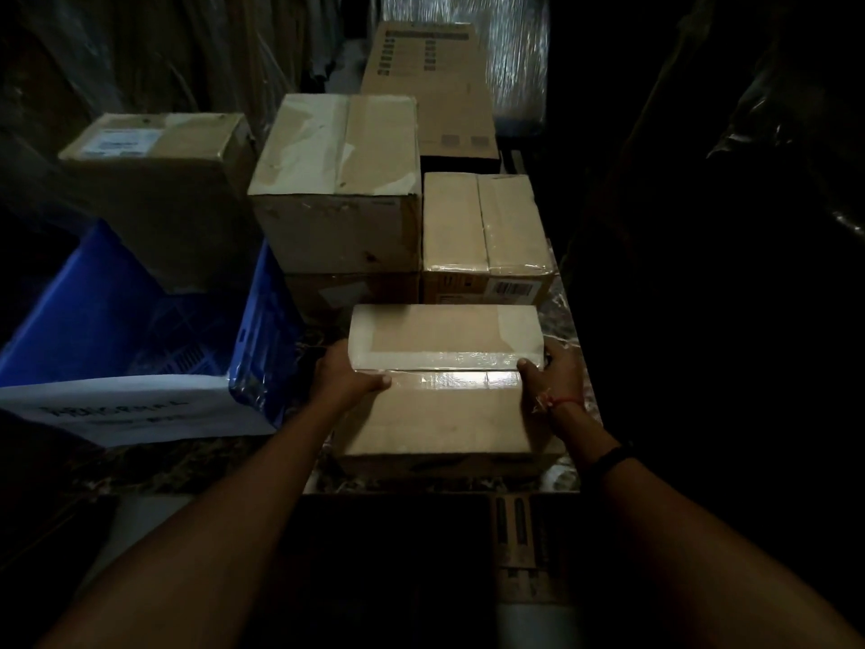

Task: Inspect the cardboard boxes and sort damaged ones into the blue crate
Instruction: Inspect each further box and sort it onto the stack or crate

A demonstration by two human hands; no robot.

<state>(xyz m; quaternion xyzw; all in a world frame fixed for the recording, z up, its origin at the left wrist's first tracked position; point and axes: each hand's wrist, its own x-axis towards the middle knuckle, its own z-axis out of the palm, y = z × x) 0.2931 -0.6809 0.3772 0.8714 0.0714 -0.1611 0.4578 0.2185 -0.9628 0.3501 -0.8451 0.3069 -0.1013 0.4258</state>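
Observation:
A taped cardboard box lies on the dark marble surface right in front of me. My left hand grips its left side with the thumb on top. My right hand grips its right side the same way. The blue crate stands to the left, with a white paper label on its near wall. One cardboard box sits in the crate's far part. Behind the held box stand a large box with torn tape stacked on another, and a smaller taped box with a barcode.
A tall printed carton stands at the back, with plastic-wrapped goods behind it. Dark wrapped stock lines both sides. The surface's near edge runs just below the held box, with another carton underneath.

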